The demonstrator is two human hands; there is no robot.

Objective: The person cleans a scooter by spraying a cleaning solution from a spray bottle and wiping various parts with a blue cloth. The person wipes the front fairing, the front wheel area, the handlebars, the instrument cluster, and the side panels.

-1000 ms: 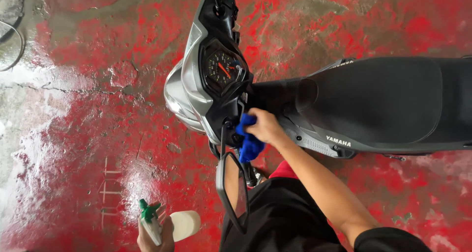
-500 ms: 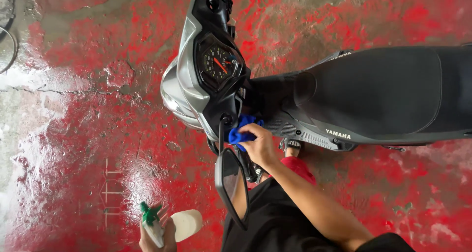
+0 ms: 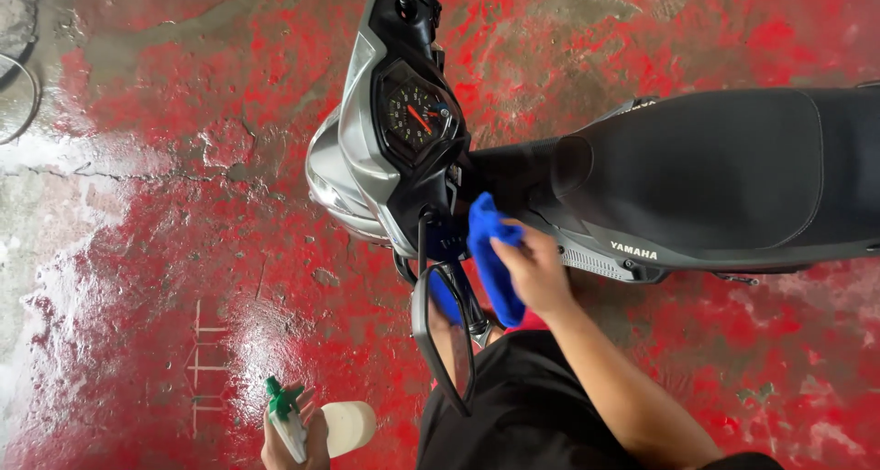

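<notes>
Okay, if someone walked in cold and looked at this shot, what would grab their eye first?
Probably the grey-and-black scooter with its long black seat, which fills the upper right, its round speedometer dial near the top centre. Next, the bright blue cloth that the right hand presses against the scooter's body below the handlebar. At the bottom left, the left hand holds a white spray bottle with a green trigger over the wet, patchy red-painted concrete floor.

Bright daylight, wet-floor (image 3: 137, 250) glare, sharp
</notes>
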